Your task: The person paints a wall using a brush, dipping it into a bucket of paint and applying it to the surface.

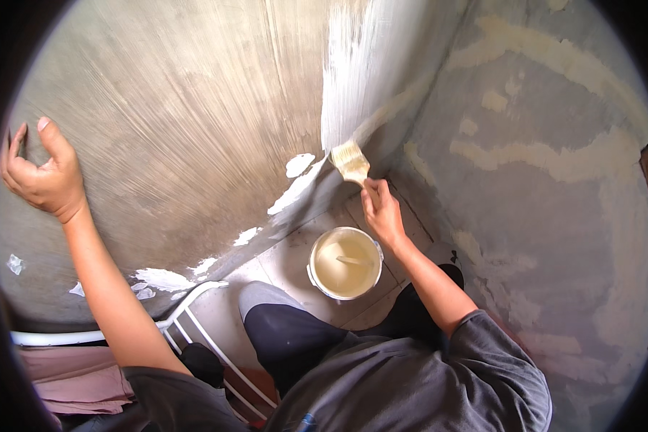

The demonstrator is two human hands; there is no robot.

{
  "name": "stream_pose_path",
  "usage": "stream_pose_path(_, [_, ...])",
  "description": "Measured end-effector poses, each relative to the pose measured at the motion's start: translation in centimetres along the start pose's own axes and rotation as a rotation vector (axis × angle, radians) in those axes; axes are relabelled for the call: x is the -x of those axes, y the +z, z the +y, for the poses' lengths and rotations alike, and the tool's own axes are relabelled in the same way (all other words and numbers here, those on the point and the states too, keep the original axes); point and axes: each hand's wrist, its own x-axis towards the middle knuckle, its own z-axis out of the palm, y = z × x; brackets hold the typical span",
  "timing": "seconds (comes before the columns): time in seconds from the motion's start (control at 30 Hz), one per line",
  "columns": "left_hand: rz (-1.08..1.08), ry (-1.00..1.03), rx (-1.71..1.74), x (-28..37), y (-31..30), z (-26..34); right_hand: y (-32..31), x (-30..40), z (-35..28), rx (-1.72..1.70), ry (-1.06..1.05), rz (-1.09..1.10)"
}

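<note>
My right hand point(383, 210) grips the handle of a flat paintbrush point(350, 161). Its pale bristles are at the lower end of a white painted strip point(347, 81) on the wall. Out at the far left, my left hand point(46, 173) is raised by the bare grey-brown wall point(183, 124), fingers apart and holding nothing; whether it touches the wall I cannot tell. Below the brush, a round bucket point(313, 278) of cream-coloured paint point(337, 278) stands on the floor between my legs. A stick-like piece point(355, 261) lies partly in the paint.
A second wall point(529, 216) with pale filler patches rises on the right, meeting the first in a corner. White rails point(200, 324) stand at lower left, with pink cloth point(78, 378) hanging beneath. White patches point(164, 279) run along the wall's base. Tiles point(286, 254) cover the floor.
</note>
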Motion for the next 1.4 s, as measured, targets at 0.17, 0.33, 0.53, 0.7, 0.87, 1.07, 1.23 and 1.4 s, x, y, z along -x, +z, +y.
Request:
stream_pose_path(0.17, [0.031,-0.016,0.104,-2.0,-1.4,3.2,-3.6,-2.9,-4.6,-0.004,-0.008,-0.08])
stream_pose_path(0.33, [0.025,-0.01,0.105,-2.4,-2.3,2.4,-9.8,-9.7,-15.8,0.032,-0.285,0.023])
stream_pose_path(0.53, [0.028,-0.041,0.115,-2.3,-1.5,4.4,-17.9,-13.1,-26.7,0.169,-0.474,0.285])
stream_pose_path(0.7, [0.038,-0.033,0.115,-3.0,-2.2,4.1,-13.4,-13.9,-24.2,-0.014,-0.665,0.344])
stream_pose_path(0.87, [0.056,-0.031,0.159,-2.5,-2.1,4.0,-7.0,-10.5,-13.8,-0.001,-0.507,0.153])
stream_pose_path(1.07, [0.035,-0.078,0.139,-3.3,-2.6,5.2,-6.7,-4.2,-6.5,0.165,-0.172,-0.121])
stream_pose_path(1.23, [0.063,-0.125,0.183,-3.6,-2.8,6.5,-10.5,-8.5,-11.3,0.209,-0.307,-0.105])
stream_pose_path(1.4, [0.053,-0.104,0.174,-3.0,-2.4,5.4,-17.5,-13.3,-26.0,0.332,-0.34,0.022])
